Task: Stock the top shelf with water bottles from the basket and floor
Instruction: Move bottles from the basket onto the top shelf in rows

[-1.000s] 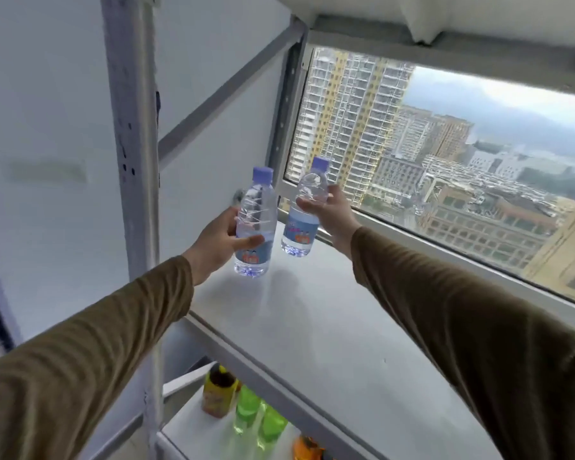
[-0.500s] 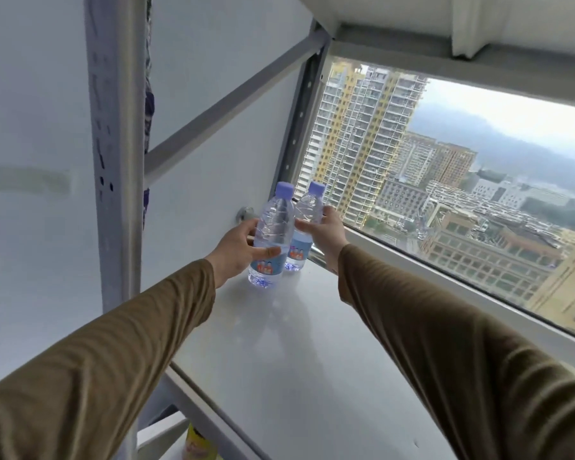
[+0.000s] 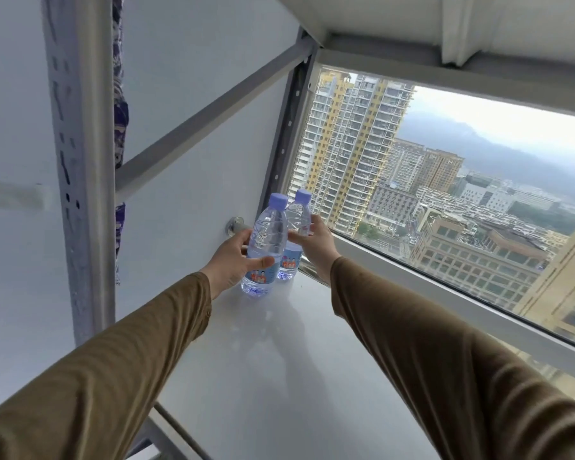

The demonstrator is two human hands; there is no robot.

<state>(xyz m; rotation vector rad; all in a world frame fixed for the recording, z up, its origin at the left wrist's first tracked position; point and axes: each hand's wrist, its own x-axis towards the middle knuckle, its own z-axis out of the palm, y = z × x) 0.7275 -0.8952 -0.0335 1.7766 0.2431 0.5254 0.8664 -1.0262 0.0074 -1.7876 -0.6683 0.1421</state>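
Two clear water bottles with purple caps and blue labels stand at the far left corner of the white top shelf [image 3: 279, 360]. My left hand [image 3: 233, 260] grips the nearer bottle [image 3: 266, 247] around its middle, its base on the shelf. My right hand [image 3: 316, 242] holds the farther bottle [image 3: 296, 224], which stands just behind and right of the first, close to the window. The two bottles are almost touching. The basket and floor are out of view.
A grey metal upright [image 3: 77, 161] and a diagonal brace [image 3: 213, 107] frame the shelf's left side against a white wall. A metal knob [image 3: 234, 225] sticks out of the wall beside the bottles. A large window [image 3: 445, 200] runs along the right.
Both hands have carried the bottles farther back toward the shelf's corner and set them down upright, close together. The view has tilted up, hiding the lower shelf.
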